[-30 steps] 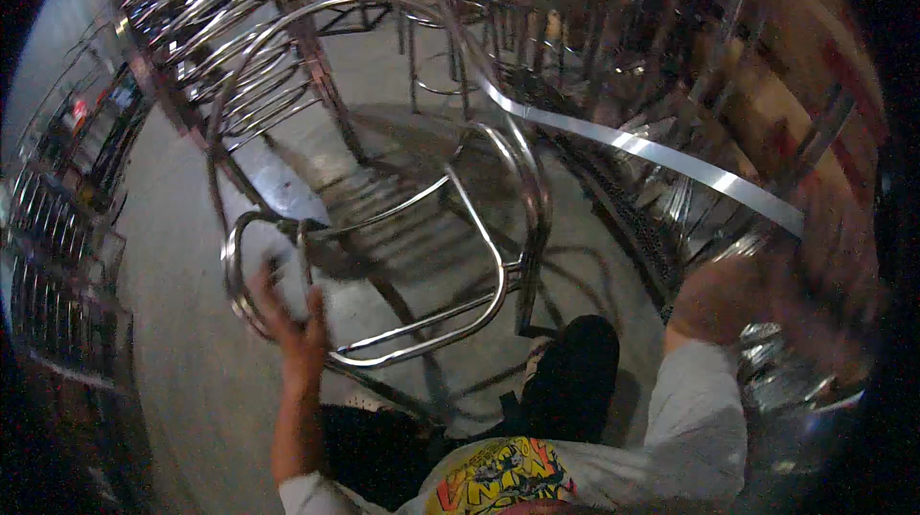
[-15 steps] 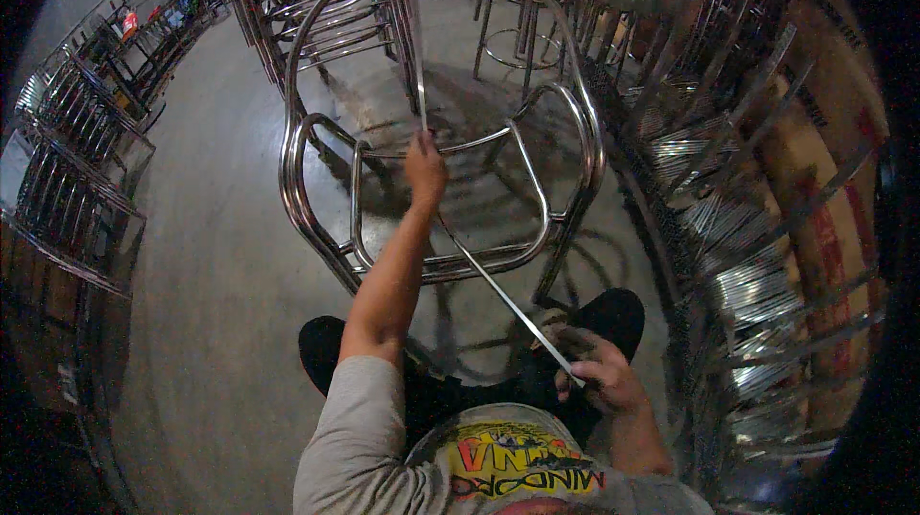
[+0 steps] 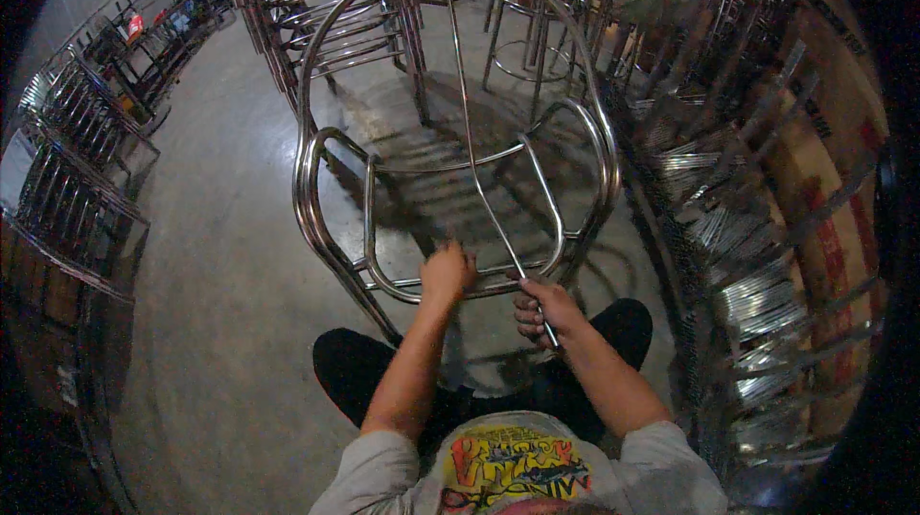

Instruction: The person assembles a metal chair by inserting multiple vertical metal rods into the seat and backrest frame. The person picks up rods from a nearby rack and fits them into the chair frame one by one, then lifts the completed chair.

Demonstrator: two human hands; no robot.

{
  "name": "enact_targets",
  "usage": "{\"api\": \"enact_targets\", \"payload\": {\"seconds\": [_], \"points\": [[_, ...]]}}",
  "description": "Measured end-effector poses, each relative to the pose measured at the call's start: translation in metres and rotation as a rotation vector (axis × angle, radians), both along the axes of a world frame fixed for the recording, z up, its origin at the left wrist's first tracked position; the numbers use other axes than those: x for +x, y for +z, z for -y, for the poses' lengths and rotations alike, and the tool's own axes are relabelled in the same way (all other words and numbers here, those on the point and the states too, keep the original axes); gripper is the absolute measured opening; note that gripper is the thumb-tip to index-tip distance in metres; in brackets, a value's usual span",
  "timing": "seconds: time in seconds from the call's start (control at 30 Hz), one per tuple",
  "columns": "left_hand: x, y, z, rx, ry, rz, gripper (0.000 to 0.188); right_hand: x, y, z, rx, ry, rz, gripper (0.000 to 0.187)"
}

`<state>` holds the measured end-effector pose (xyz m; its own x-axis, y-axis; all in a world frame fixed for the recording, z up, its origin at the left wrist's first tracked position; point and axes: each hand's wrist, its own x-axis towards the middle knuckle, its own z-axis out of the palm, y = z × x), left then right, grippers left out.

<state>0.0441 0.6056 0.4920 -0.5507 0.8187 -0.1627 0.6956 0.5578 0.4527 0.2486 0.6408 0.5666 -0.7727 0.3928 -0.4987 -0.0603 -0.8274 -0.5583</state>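
A shiny metal chair frame (image 3: 314, 210) with a tall rounded back loop and curved arms stands before me. Across it slants a long thin metal rod (image 3: 467, 117), slightly bent, from my lap up to the top of the loop. My right hand (image 3: 548, 312) is wrapped round the rod close to its lower end, just in front of the seat's front rail. Over that rail, to the left of the rod, my left hand (image 3: 448, 273) has its fingers curled in. Whether it holds anything is hidden from view.
Stacked metal chair frames (image 3: 350, 31) rise behind, with stool frames (image 3: 537, 36) beside them. More stacked frames (image 3: 72, 180) line the left. At right, a rack holds many thin metal rods (image 3: 757, 309) near brown cardboard (image 3: 829, 247). Grey concrete floor (image 3: 220, 323) lies between.
My left hand has let go of the rod and come back toward me to the front rail. My right hand, holding the rod's lower end, has moved left and forward.
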Motion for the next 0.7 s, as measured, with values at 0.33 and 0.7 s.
{"api": "enact_targets", "payload": {"seconds": [0.33,0.7], "points": [[0.021,0.009,0.026,0.197,-0.009,-0.114,0.034,-0.044,-0.016,-0.014,0.005,-0.041,0.002,0.013],[0.023,-0.004,0.030,0.257,-0.037,-0.124,0.036,-0.053,-0.020,-0.022,-0.019,-0.058,0.039,0.023]]}}
